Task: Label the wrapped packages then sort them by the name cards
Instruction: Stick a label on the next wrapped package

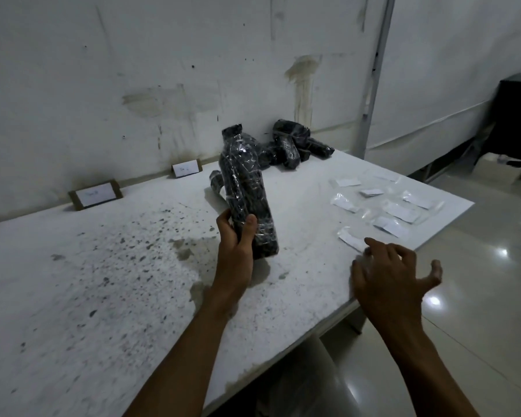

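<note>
A stained white table (103,281) holds two name cards (95,195), scattered labels (400,210) and black wrapped packages (295,145).

My left hand (237,236) grips a black wrapped package (245,188) upright above the stained white surface (103,281), while my right hand (394,275) hovers with fingers spread near the labels (385,206), two name cards (95,194) leaning on the wall.

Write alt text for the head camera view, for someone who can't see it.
A left hand holds a black wrapped package upright on a stained white table, while the open right hand reaches toward scattered labels. More packages and two name cards line the wall.
</note>
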A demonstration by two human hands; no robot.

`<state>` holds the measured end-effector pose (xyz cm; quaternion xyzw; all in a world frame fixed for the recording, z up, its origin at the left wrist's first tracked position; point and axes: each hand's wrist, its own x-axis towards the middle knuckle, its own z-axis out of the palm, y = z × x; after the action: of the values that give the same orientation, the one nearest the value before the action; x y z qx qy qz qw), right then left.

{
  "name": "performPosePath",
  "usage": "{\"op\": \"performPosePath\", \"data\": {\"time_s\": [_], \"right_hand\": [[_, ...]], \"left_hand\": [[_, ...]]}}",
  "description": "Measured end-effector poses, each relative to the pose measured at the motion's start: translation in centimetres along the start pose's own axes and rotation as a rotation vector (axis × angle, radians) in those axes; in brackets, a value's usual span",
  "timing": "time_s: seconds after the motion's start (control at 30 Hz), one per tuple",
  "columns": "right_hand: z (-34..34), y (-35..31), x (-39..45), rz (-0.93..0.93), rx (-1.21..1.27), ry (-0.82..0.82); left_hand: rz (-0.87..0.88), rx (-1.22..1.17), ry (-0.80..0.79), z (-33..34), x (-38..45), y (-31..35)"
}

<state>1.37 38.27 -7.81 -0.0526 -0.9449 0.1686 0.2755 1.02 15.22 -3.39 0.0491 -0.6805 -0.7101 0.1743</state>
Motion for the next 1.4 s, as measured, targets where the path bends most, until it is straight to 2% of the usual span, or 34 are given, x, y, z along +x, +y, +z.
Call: {"op": "performPosePath", "data": {"time_s": [0.2, 0.33, 0.4, 0.53, 0.67, 0.8, 1.03, 1.4], "right_hand": [[-0.3, -1.2, 2.6, -0.028, 0.179, -0.017], [-0.9, -3.1, 4.4, -0.046, 0.394, -0.023], [-1.0, -4.1, 5.3, -0.014, 0.603, -0.1], [-1.6, -6.9, 7.6, 0.222, 1.069, -0.36], [-1.0, -9.0, 8.9, 0.336, 1.328, -0.547], [0.7, -9.8, 9.1, 0.384, 1.352, -0.682], [2.1, -10.8, 9.5, 0.353, 1.382, -0.718], [2.8, -15.9, 9.0, 0.101, 1.554, -0.736]], "left_hand": [[-0.016, -0.006, 0.044, -0.2, 0.4, -0.4], [-0.01, -0.011, 0.073, -0.3, 0.5, -0.3], [-0.005, -0.012, 0.083, -0.4, 0.7, -0.3], [0.019, -0.027, 0.106, -0.9, 0.9, -0.2], [0.048, -0.02, 0.122, -1.3, 1.0, 0.1], [0.056, -0.039, 0.164, -2.0, 1.6, 0.1], [0.089, -0.074, 0.213, -3.2, 2.3, 0.4], [0.044, -0.148, 0.32, -5.4, 2.9, 1.1]]}}
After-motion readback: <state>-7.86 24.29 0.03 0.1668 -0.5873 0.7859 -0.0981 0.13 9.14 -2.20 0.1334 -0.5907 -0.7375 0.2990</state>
